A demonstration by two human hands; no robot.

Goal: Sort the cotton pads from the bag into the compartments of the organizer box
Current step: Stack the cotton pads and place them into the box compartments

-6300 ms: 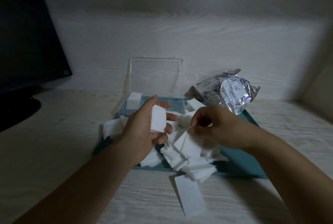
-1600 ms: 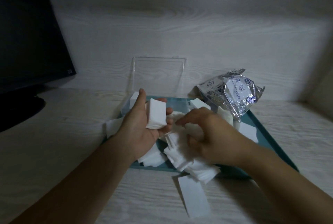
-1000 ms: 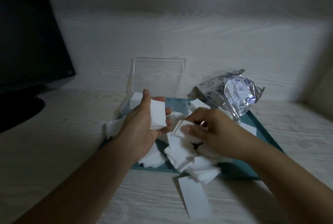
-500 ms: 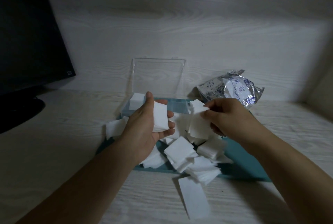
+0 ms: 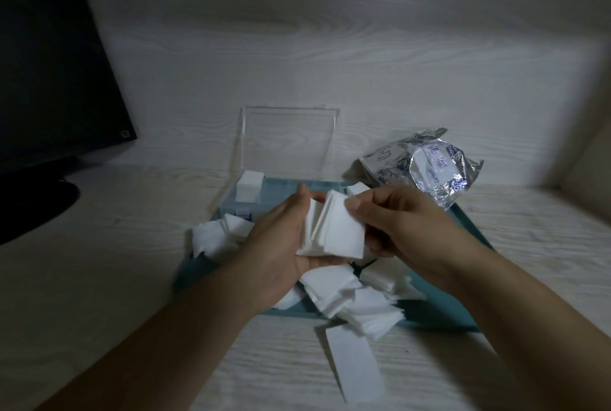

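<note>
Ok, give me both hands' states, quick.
Left hand: holding a stack of cotton pads.
Right hand: pinching one cotton pad against that stack.

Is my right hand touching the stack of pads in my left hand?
Touching. The head view shows the right hand pinching the front pad against the stack of pads gripped by the left hand.

1. The tray (image 5: pixel 476 229) lies on the table (image 5: pixel 115 262), with the organizer box (image 5: pixel 281 189) at its far left.
2. The bag (image 5: pixel 426 169) sits right of the box.
3. Loose cotton pads (image 5: pixel 360 305) are heaped in the tray; one pad (image 5: pixel 357 364) lies on the table before it.
4. The monitor (image 5: pixel 49 80) stands far left.
</note>
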